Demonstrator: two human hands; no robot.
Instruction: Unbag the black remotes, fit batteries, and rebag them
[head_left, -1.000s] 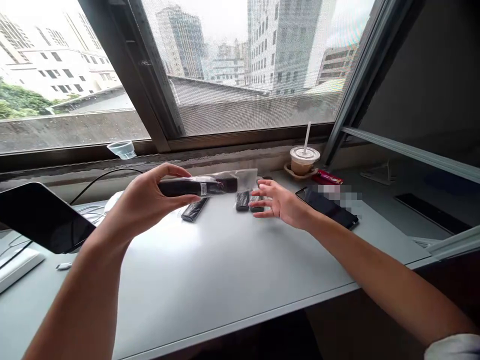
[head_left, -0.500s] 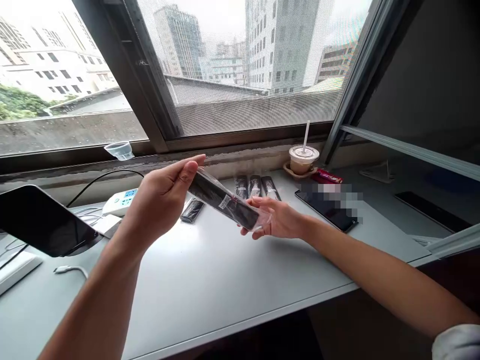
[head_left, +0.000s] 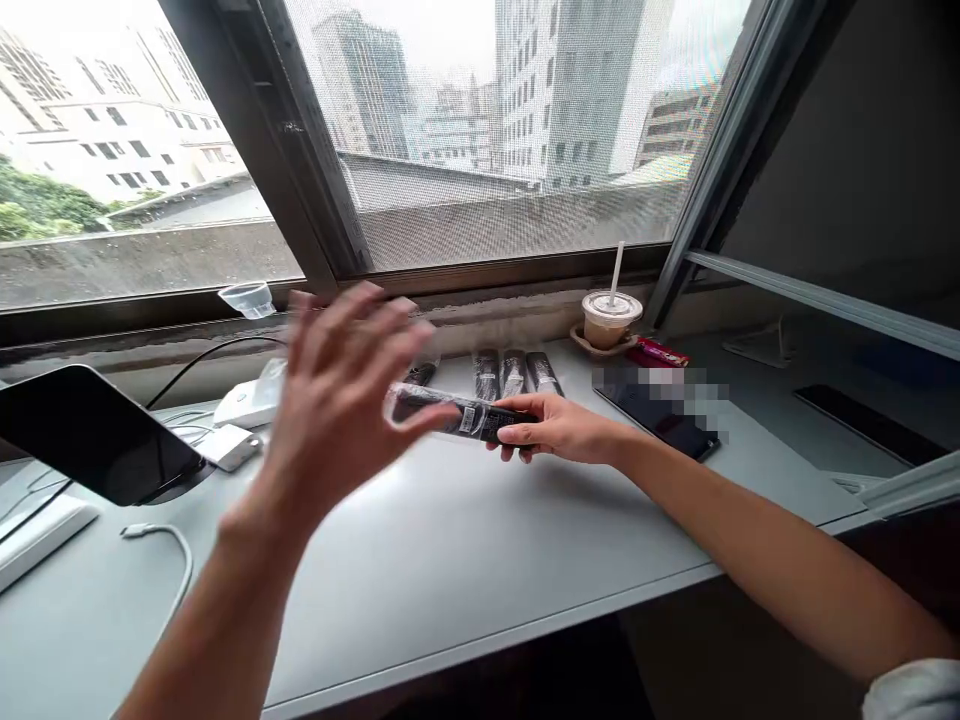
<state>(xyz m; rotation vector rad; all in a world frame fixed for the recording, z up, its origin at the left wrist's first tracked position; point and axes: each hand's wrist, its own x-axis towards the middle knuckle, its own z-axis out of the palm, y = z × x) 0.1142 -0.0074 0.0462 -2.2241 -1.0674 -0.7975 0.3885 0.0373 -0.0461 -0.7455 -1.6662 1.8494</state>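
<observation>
A long black item point(head_left: 480, 420) in a clear plastic sleeve, with a small white label on it, lies across my right hand's grasp. My right hand point(head_left: 551, 430) is closed round its right end, above the desk. My left hand point(head_left: 352, 390) is raised with fingers spread, blurred by motion. Its thumb overlaps the item's left end in view; I cannot tell whether they touch. Behind, three similar black wrapped items point(head_left: 514, 373) lie side by side on the desk. Another dark wrapped item point(head_left: 421, 374) shows partly behind my left hand.
The desk point(head_left: 465, 560) runs along a window. A tablet on a stand point(head_left: 97, 435), a power strip point(head_left: 244, 403) and a white cable point(head_left: 176, 545) are on the left. On the right are a drink cup point(head_left: 609, 318), a red packet point(head_left: 660, 352) and a dark tablet point(head_left: 667, 425).
My left hand has let go of the wrapped item and opened. My right hand has shifted its grip further onto the item, which now lies nearer to level.
</observation>
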